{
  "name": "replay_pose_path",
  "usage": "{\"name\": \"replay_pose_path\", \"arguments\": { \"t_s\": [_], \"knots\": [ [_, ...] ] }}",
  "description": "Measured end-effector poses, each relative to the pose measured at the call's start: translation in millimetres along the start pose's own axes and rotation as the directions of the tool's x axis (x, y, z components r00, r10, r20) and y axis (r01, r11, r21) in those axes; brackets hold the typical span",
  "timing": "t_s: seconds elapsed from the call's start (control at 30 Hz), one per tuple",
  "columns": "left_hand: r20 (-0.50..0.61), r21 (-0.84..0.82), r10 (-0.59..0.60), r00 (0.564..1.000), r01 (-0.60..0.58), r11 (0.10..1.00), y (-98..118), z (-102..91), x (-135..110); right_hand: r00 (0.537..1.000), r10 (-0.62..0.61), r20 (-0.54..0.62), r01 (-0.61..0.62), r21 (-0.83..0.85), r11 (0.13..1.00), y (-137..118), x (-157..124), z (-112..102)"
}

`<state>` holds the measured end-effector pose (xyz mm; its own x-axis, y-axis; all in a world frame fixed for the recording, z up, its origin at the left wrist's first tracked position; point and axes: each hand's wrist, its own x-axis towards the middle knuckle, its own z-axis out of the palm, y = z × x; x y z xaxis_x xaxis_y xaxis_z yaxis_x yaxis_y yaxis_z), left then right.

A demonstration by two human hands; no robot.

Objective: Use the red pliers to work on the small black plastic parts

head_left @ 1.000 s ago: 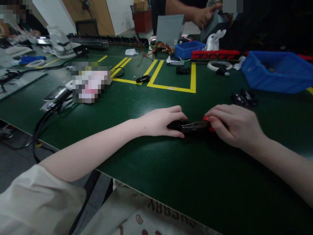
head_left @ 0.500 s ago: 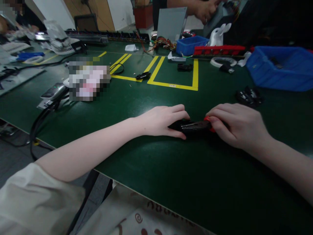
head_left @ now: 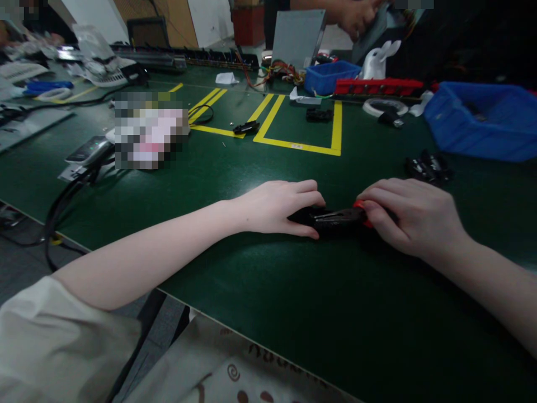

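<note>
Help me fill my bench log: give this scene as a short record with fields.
Left hand: gripping one end of a black object
Right hand: pinching a red piece at the other end
Surface: green table with yellow tape
Beyond right hand: small black parts, large blue bin
Unclear: what the black object is

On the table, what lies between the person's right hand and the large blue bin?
A small cluster of black parts lies between the right hand and the blue bin, seen in the head view.
</note>
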<state>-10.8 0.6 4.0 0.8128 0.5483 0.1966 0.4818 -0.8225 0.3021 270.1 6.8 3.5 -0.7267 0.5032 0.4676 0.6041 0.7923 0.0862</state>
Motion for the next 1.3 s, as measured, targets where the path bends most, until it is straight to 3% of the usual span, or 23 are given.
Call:
{"name": "replay_pose_path", "arguments": {
  "t_s": [0.4,0.63,1.1,1.3],
  "knots": [
    [-0.007,0.002,-0.004,1.0,0.004,1.0,-1.1,1.0,-0.5,0.998,0.043,0.053,-0.044,0.018,0.999,-1.4,-0.4,0.6],
    [-0.005,0.001,-0.001,1.0,0.001,1.0,-1.3,0.9,-0.8,1.0,0.011,0.026,-0.01,-0.015,1.0,-1.1,0.2,1.5],
    [-0.004,0.035,-0.008,1.0,0.008,0.999,0.7,-0.9,-1.2,0.987,0.087,0.133,-0.089,0.004,0.996,-2.9,2.2,-1.5],
    [0.011,0.08,-0.005,1.0,0.004,0.997,2.6,-3.7,-3.0,0.999,0.041,0.036,-0.036,-0.129,0.991,6.1,-3.1,-3.1]
  ]
}}
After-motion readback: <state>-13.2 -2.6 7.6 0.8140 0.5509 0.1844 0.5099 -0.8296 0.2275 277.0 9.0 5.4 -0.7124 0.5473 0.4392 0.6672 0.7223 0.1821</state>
